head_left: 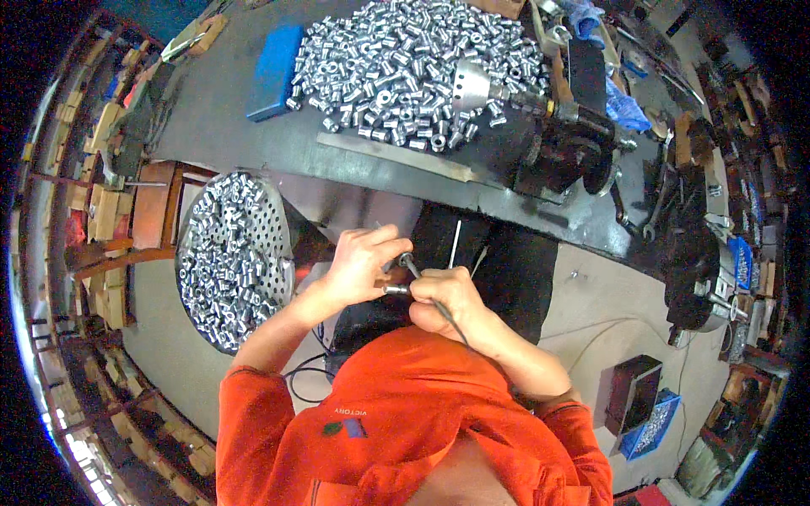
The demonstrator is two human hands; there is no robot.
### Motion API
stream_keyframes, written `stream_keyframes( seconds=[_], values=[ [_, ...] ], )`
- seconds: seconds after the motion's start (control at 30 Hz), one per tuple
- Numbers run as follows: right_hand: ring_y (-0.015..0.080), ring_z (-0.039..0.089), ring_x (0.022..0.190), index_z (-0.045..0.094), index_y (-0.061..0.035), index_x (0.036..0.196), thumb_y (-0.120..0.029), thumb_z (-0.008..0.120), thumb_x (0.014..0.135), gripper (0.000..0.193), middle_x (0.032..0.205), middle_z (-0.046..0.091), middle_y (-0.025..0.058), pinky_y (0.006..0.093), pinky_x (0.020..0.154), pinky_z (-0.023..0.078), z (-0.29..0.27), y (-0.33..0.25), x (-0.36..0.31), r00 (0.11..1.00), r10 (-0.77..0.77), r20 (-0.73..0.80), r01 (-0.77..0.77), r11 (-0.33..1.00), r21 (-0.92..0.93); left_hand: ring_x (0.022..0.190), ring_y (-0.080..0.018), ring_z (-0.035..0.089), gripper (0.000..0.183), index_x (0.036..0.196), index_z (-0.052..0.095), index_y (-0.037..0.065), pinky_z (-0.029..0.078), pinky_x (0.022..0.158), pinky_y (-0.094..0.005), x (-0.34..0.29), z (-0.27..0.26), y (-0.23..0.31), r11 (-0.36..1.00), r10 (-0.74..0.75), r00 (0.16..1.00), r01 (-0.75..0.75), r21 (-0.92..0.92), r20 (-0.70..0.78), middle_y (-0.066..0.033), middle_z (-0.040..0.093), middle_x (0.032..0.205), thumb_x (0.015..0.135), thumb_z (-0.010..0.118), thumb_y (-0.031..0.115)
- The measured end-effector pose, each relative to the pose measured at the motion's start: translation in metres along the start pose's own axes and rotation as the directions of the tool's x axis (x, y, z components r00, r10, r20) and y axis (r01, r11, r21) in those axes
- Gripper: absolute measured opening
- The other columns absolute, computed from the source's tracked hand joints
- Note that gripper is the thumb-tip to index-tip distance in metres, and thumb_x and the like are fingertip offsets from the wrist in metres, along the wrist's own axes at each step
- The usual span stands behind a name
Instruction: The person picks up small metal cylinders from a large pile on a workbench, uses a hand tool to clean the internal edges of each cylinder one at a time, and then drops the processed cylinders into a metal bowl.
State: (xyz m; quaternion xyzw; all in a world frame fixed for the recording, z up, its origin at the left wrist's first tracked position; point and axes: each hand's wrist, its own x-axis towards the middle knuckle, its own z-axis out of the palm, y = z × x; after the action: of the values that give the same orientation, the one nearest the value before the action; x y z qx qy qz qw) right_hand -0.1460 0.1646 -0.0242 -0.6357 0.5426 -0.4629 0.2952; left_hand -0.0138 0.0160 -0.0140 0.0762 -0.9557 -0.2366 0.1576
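Both my hands meet in front of my lap. My left hand (363,266) is curled, its thumb beside a small shiny metal cylinder (395,289) that it appears to hold. My right hand (447,297) is closed around a slim dark tool (411,265), whose tip end reaches toward my left fingers. A thin dark cord (456,327) trails from under the right hand toward my body. Most of the tool's grip is hidden by my fingers. To the left, a round perforated metal basket (283,253) holds many similar small metal cylinders (224,282).
Ahead, a dark workbench (380,173) carries a big pile of metal cylinders (405,72), a blue bin (277,72) and a metal-holed machine head (472,86). Wrenches (658,202) lie at right. A blue crate (651,426) and dark box (633,392) stand on the floor.
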Motion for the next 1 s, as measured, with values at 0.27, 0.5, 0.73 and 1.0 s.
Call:
stream_keyframes(
  seconds=[0.27,0.5,0.73,1.0],
  values=[
    [0.0215,0.035,0.038,0.03,-0.0065,0.052,-0.006,0.059,0.056,0.029,0.052,0.034,0.0057,0.032,0.036,0.027,-0.02,-0.023,-0.016,0.914,-0.264,-0.309,0.224,0.962,-0.16,0.059,-0.0276,0.059,0.032,0.094,0.065,0.006,0.047,0.055,-0.0354,0.057,-0.019,-0.056,0.983,-0.118,0.976,0.141,0.114,-0.182,-0.0113,0.058,0.072,0.063,0.067,0.013],
    [0.0234,0.042,0.044,0.037,-0.0077,0.057,-0.011,0.064,0.062,0.028,0.054,0.036,0.0055,0.0332,0.041,0.03,-0.02,-0.012,-0.029,0.965,-0.111,-0.239,0.106,0.994,-0.031,0.057,-0.008,0.057,0.041,0.116,0.053,-0.002,0.046,0.052,-0.024,0.159,-0.084,-0.109,0.817,-0.389,0.827,0.106,-0.566,-0.407,-0.0062,0.064,0.08,0.078,0.064,0.009],
    [0.0188,0.035,0.039,0.028,-0.0067,0.052,-0.006,0.054,0.062,0.027,0.05,0.035,0.0052,0.0289,0.038,0.024,-0.01,-0.009,-0.028,0.947,-0.053,-0.315,0.08,0.994,0.075,0.072,-0.0247,0.063,0.034,0.105,0.061,0.002,0.049,0.067,-0.0351,0.016,-0.124,-0.124,0.887,-0.421,0.884,0.448,0.113,-0.201,-0.015,0.064,0.085,0.077,0.063,0.02],
    [0.0206,0.04,0.042,0.034,-0.0073,0.055,-0.017,0.062,0.069,0.033,0.053,0.038,0.0049,0.031,0.04,0.03,-0.006,-0.002,-0.026,0.973,-0.041,-0.227,0.061,0.995,0.083,0.078,-0.0319,0.065,0.037,0.098,0.067,0.008,0.051,0.072,-0.0404,-0.15,-0.11,-0.181,0.456,-0.797,0.542,0.829,0.324,-0.265,-0.0159,0.066,0.079,0.072,0.066,0.034]
  ],
)
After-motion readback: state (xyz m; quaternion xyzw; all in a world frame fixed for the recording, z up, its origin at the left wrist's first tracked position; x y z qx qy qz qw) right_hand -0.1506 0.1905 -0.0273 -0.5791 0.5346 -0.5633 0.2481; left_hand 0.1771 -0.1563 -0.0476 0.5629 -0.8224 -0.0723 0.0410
